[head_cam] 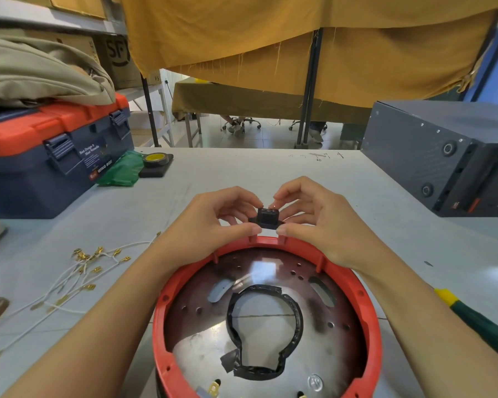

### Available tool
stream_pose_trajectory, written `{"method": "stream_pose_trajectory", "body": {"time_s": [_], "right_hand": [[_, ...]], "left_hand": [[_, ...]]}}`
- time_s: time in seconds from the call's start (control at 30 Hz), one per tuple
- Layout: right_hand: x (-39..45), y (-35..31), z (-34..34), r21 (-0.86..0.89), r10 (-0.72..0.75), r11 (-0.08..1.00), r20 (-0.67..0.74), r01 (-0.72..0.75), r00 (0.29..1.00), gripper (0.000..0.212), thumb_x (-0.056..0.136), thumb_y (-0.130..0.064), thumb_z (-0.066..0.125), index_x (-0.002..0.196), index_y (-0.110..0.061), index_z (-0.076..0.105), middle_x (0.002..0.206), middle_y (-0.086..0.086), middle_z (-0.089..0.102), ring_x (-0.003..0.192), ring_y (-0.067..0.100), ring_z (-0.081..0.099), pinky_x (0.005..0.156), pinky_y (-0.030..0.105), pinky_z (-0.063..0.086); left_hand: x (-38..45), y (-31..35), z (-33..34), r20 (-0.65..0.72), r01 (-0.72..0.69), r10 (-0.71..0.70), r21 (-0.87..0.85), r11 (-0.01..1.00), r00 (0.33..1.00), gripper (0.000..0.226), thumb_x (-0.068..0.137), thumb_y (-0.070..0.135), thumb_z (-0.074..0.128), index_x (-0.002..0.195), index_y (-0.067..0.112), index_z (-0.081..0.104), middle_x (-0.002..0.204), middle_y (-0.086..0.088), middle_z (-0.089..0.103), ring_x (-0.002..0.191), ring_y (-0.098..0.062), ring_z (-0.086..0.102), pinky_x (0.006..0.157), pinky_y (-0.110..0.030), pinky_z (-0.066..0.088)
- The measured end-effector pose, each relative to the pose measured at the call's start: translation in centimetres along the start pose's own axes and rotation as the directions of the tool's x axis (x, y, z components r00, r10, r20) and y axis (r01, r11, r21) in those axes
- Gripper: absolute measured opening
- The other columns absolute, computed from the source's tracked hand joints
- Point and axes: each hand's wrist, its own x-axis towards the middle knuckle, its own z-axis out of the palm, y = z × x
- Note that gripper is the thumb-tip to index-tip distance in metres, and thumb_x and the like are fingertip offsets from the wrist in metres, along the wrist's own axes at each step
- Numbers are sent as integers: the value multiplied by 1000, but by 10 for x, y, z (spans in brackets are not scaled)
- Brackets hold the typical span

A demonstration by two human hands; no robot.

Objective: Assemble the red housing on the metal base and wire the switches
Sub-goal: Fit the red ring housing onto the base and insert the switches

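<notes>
Fingers (249,203) of our left hand (213,219) and right hand (314,216) pinch black socket (266,216) from both sides, just above far rim of red housing (368,308). We judge socket light, rigid, small; grip by flanges. Housing rings metal base (202,351), wires (78,271) left. Toolbox (55,156) latched, contents hidden.

Glossy metal base (270,349), red plastic housing (368,308)
</notes>
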Motion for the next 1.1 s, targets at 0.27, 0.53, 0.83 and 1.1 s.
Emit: {"method": "stream_pose_trajectory", "body": {"time_s": [0.27, 0.53, 0.83, 1.1], "right_hand": [[-1, -2, 2, -48, -24, 999, 20, 25, 1000, 35, 73, 5, 73, 99, -17, 64, 98, -3, 66, 89, 4, 63, 82, 14, 50], [-1, -1, 2, -84, -9, 996, -10, 8, 1000, 21, 77, -3, 71, 91, -19, 67, 87, -4, 69, 81, 8, 64, 82, 24, 53], [0, -1, 1, -21, 19, 1000, -46, -20, 999, 24, 78, 6, 67, 82, -18, 67, 79, 0, 69, 70, 4, 63, 69, 16, 51], [0, 3, 5, -190, 32, 980, -121, -55, 992, 21, 75, -2, 72, 72, -21, 66, 79, -3, 68, 72, 3, 64, 74, 21, 53]], "left_hand": [[0, -1, 2, -3, 25, -25, -26, 999, 1000, 24, 73, 28, 73, 96, 23, 71, 87, 8, 71, 79, -9, 67, 80, -25, 52], [0, -1, 0, 15, 25, -24, -84, 996, 1000, 20, 70, 18, 76, 87, 21, 66, 80, -1, 72, 75, -14, 69, 79, -27, 53], [-1, -1, 0, 36, -13, 15, -60, 998, 999, 19, 77, 4, 71, 93, 15, 66, 83, -3, 69, 73, -16, 66, 76, -22, 51], [2, -4, 1, -62, 39, -38, 19, 999, 997, 9, 78, 3, 72, 82, 10, 71, 90, 0, 69, 81, -11, 67, 77, -20, 50]]}}
